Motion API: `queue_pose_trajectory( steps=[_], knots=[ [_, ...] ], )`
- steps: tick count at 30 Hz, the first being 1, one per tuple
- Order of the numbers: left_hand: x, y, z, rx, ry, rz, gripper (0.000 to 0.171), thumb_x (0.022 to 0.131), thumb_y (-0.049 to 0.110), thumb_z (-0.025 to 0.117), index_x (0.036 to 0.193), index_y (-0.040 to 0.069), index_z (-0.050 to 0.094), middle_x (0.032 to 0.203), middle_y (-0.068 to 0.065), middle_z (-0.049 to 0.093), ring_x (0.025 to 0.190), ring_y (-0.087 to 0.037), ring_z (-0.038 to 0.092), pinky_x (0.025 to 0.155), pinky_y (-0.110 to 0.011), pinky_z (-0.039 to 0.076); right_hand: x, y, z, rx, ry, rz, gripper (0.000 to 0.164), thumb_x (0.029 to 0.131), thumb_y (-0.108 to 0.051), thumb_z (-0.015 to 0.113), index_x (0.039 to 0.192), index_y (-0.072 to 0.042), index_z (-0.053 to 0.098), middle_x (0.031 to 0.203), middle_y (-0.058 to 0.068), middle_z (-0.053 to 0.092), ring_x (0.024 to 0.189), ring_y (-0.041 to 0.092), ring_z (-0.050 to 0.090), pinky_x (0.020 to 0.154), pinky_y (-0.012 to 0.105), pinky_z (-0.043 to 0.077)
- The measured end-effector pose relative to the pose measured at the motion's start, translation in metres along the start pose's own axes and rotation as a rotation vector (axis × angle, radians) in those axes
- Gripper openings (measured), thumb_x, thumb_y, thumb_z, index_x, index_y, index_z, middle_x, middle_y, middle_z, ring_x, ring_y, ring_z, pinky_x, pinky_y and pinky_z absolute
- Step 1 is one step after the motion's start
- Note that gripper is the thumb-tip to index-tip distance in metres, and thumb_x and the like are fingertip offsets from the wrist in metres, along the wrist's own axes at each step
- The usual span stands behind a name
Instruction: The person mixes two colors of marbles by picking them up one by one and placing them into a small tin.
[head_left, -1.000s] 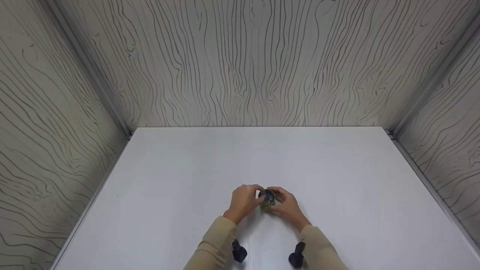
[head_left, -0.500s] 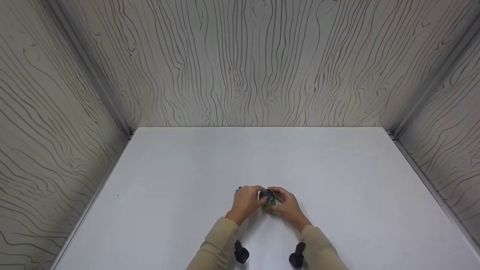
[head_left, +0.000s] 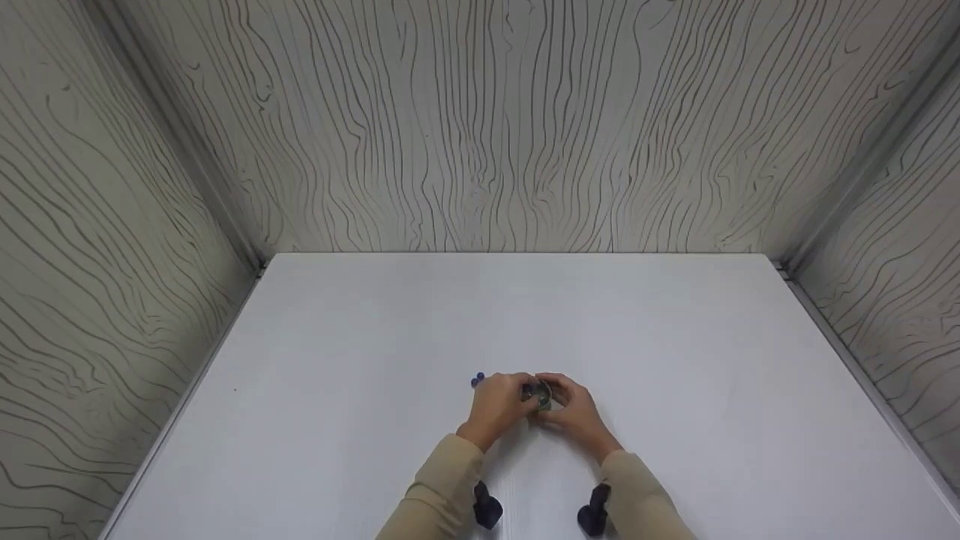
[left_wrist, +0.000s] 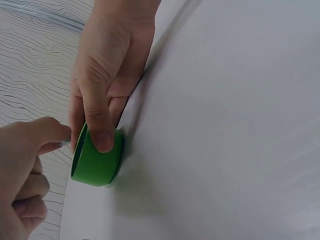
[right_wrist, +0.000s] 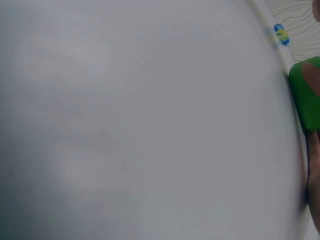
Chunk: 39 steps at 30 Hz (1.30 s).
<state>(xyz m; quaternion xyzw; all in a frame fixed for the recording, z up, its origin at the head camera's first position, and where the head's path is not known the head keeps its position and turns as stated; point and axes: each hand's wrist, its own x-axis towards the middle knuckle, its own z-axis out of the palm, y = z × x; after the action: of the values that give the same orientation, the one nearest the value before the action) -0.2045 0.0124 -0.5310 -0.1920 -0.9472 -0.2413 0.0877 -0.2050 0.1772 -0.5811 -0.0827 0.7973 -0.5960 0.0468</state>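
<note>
My right hand (head_left: 576,416) holds a small green cup (left_wrist: 97,162), its thumb lying along the outer wall in the left wrist view. Dark and bluish contents show inside the cup in the head view, too small to make out singly. My left hand (head_left: 495,405) is at the cup's mouth, thumb and forefinger together. Between those fingertips a bluish, glassy bit of a marble (left_wrist: 64,143) shows; most of it is hidden. Two blue marbles (head_left: 478,379) lie on the table just beyond the left hand. In the right wrist view these marbles (right_wrist: 281,35) have yellow-green swirls.
The white table (head_left: 360,337) stretches out around the hands. Wood-grain patterned panels (head_left: 480,127) stand behind it and at both sides. Dark objects (head_left: 487,510) sit beside the sleeves near the front.
My left hand has shifted slightly right, over the cup's mouth. The blue marbles behind it have come into view. My right hand and the cup have stayed almost still.
</note>
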Motion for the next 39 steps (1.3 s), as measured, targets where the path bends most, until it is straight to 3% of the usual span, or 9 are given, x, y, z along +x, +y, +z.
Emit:
queue_pose_trajectory(
  steps=[11,13,16,20,27,33,39],
  knots=[
    [-0.001,-0.003,-0.001,-0.039,-0.018,-0.039,0.022,0.082,0.022,0.074,0.103,0.013,0.075,0.095,-0.001,0.077,0.084,-0.012,0.071,0.074,-0.026,0.055,0.002,-0.004,0.0,0.004,-0.005,-0.029,0.059,0.077,-0.005,0.077,0.13,0.002,0.053,0.136,0.024,0.055,0.133,0.04,0.048,0.107,0.04,0.042],
    [-0.002,-0.005,-0.001,-0.053,-0.003,-0.037,0.021,0.082,0.022,0.074,0.101,0.013,0.075,0.091,-0.001,0.077,0.072,-0.007,0.065,0.067,-0.022,0.052,0.002,-0.004,0.0,-0.005,-0.003,-0.039,0.059,0.076,-0.008,0.078,0.13,0.002,0.054,0.135,0.024,0.056,0.132,0.04,0.049,0.107,0.04,0.042],
    [-0.005,-0.009,-0.001,-0.075,0.029,-0.035,0.02,0.082,0.021,0.074,0.1,0.013,0.075,0.077,0.0,0.073,0.057,-0.001,0.045,0.056,-0.017,0.039,0.003,-0.003,0.0,-0.017,0.007,-0.04,0.06,0.075,-0.011,0.08,0.129,0.001,0.055,0.134,0.023,0.057,0.13,0.039,0.05,0.107,0.039,0.043],
    [-0.01,-0.012,-0.001,-0.11,0.067,-0.048,0.018,0.082,0.02,0.074,0.099,0.013,0.075,0.06,0.004,0.057,0.054,0.0,0.031,0.051,-0.015,0.026,0.003,-0.002,0.001,-0.019,0.021,-0.039,0.061,0.073,-0.011,0.082,0.128,0.001,0.056,0.133,0.022,0.058,0.129,0.038,0.052,0.107,0.038,0.043],
    [-0.013,-0.018,0.001,-0.143,0.103,-0.066,0.017,0.082,0.017,0.072,0.099,0.014,0.075,0.057,0.012,0.036,0.052,0.002,0.025,0.05,-0.014,0.022,0.002,0.0,0.001,-0.006,0.006,-0.018,0.064,0.074,-0.011,0.081,0.13,0.002,0.054,0.136,0.023,0.055,0.131,0.039,0.049,0.108,0.039,0.042],
    [-0.015,-0.022,0.003,-0.172,0.176,-0.051,0.016,0.081,0.014,0.072,0.096,0.013,0.075,0.055,0.012,0.035,0.051,0.004,0.022,0.05,-0.014,0.02,0.002,0.0,0.001,0.005,0.005,-0.013,0.066,0.073,-0.01,0.082,0.13,0.002,0.053,0.136,0.024,0.055,0.132,0.039,0.049,0.108,0.037,0.042],
    [-0.019,-0.025,0.004,-0.239,0.216,-0.138,0.015,0.082,0.014,0.072,0.097,0.013,0.075,0.054,0.012,0.035,0.05,0.003,0.023,0.05,-0.014,0.021,0.001,0.001,0.002,-0.033,0.02,-0.014,0.068,0.07,-0.013,0.084,0.13,0.001,0.054,0.135,0.022,0.057,0.131,0.038,0.05,0.107,0.037,0.043]
  ],
)
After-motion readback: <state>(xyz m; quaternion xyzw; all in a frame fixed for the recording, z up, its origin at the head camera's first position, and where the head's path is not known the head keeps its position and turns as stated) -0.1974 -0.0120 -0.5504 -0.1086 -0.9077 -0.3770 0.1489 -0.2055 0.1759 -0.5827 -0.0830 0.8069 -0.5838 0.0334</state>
